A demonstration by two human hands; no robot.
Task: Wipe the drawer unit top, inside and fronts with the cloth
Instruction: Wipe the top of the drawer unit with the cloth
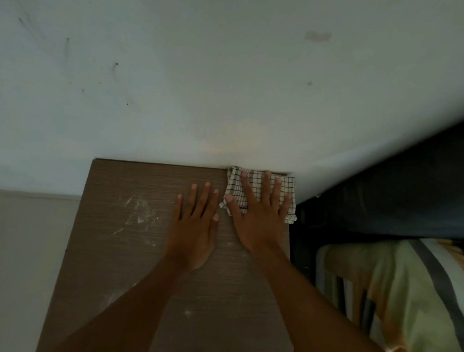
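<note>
The drawer unit (125,250) shows only its top from the head view: a brown, wood-grained slab with fine lines running side to side and whitish dusty smears on its left half. Its length runs away from the person toward the pale wall (177,74), which its far edge meets. The cloth (255,182) is white with a thin dark check, folded into a flat pad with a ragged near-right corner. It lies in the far right corner of the top, its longer side along the back edge. Its far hem seems to touch the wall, though the dim light leaves that unsure. The right hand (258,219) presses flat on the cloth, fingers straight, spread and pointing to the wall, gripping nothing. The left hand (193,228) rests flat on the bare wood just beside it, fingers straight, also holding nothing. To the right of the unit lies pale striped bedding (411,287).
</note>
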